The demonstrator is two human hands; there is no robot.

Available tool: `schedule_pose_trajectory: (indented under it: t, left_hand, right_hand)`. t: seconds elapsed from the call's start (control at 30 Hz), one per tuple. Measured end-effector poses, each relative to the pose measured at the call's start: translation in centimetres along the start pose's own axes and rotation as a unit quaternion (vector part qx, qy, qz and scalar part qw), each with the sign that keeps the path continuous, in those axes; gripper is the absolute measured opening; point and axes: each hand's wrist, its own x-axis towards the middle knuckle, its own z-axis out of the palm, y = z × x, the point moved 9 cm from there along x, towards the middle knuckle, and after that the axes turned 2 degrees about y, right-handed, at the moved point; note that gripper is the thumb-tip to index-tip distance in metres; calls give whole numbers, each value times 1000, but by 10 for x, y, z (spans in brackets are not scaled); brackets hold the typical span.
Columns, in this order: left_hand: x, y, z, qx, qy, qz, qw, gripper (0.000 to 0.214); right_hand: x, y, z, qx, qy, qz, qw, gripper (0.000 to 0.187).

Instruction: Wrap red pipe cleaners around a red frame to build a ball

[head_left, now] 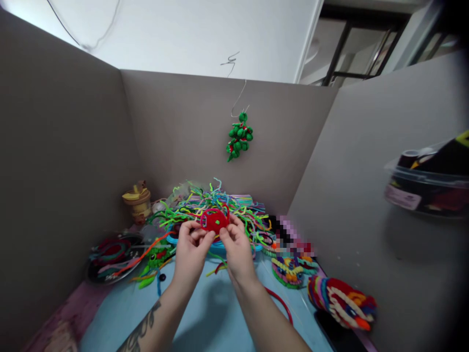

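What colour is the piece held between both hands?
The held piece is mainly red with a small green spot, best seen in the head view.

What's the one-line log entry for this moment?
left hand: pinching red piece | right hand: pinching same red piece | beyond: heaped pipe cleaners | above: hanging green ornament

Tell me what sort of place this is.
Likely a craft work booth: grey panels stand around the blue work surface, colourful fuzzy strands lie heaped at its back, and a red piece is held before them.
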Motion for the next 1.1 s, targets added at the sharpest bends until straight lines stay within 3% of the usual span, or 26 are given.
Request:
schedule_pose_trajectory:
  t: [0.23,0.4,0.6,0.7,0.93,1.1]
  left_hand:
    - [4,0,-3,-9,16,-12,1000,41]
    - [10,1,-8,-21,16,-44,999,45]
    - [9,-9,-1,-19,-25,-71,997,45]
    - [6,-12,2,-5,-43,-77,996,42]
    - [5,-11,6,17,-70,-69,995,39]
    - [5,-10,7,7,-67,-72,995,40]
  right_hand:
    - [1,-8,-1,-86,-8,-14,996,16]
    - [8,-16,-14,-68,17,-65,995,15]
    - [13,-2,-5,60,-57,9,997,22]
    - [13,3,-6,107,-42,37,993,16]
    - [14,18,-8,197,7,118,973,26]
    - [12,16,0,177,-44,125,975,24]
